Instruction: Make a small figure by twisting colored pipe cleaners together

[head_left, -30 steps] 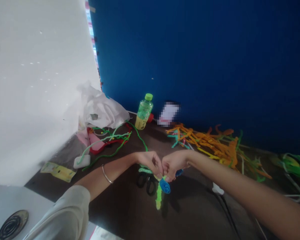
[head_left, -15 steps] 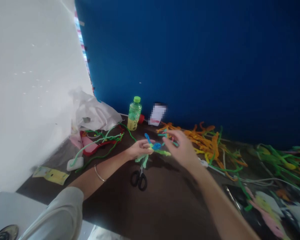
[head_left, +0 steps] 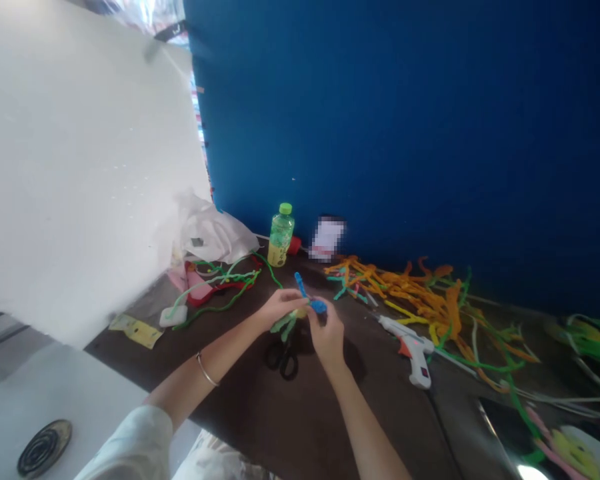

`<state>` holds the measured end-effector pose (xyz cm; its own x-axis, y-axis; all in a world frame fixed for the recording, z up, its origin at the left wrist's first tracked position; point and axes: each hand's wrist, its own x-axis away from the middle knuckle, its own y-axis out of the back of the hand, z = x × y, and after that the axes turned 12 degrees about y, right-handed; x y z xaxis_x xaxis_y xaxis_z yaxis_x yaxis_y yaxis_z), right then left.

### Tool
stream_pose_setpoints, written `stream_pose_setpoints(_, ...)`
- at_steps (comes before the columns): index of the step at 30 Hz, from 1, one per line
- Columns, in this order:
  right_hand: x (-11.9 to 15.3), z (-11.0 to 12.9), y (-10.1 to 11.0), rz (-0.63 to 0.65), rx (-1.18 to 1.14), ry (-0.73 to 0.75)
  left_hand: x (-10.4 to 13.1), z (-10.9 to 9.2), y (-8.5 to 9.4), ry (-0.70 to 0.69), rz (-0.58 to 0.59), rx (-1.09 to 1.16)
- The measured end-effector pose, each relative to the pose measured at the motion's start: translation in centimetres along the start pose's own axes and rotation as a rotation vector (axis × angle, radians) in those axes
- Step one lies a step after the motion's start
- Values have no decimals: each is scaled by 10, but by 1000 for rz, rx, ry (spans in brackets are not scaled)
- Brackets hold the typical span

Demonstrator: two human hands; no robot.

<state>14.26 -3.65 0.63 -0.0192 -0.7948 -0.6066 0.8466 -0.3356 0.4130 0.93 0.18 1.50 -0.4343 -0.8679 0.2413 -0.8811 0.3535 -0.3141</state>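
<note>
Both hands meet over the dark table around a small fuzzy figure with blue, yellow and pale green parts. My left hand (head_left: 280, 307) is closed on its left side, with the pale green strands (head_left: 284, 327) hanging below the fingers. My right hand (head_left: 327, 333) pinches at the blue piece (head_left: 318, 306) on its right side. Another blue piece (head_left: 300, 284) sticks up between the hands. Black-handled scissors (head_left: 283, 362) lie on the table just beneath, their blades partly hidden.
A green-capped bottle (head_left: 281, 237) and a phone (head_left: 327, 238) stand at the back. Orange fuzzy stems (head_left: 405, 291) and a white glue gun (head_left: 414, 347) lie on the right. Green stems, a white plastic bag (head_left: 215, 233) and a yellow packet (head_left: 136, 331) are on the left.
My right hand has moved left and down from beside the teal stems to the fuzzy figure and closed on it. The view has shifted, and the glue gun now shows fully.
</note>
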Motion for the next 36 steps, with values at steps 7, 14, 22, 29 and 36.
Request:
stream_pose_setpoints(7, 17, -10, -8, 19, 11, 55, 8, 13, 4, -172, -209, -250)
stream_pose_setpoints(14, 13, -11, -7, 96, -20, 56, 16, 14, 5, -83, -291, -269)
stream_pose_setpoints(22, 12, -9, -4, 91, -46, 9, 58, -28, 62, -296, -731, -932)
stream_pose_setpoints(29, 11, -11, -5, 140, -48, -33, 89, -19, 98, -118, -806, -1723)
stream_pose_setpoints(36, 10, -16, -9, 145, -12, -24, 80, -38, 93, -54, -549, -892)
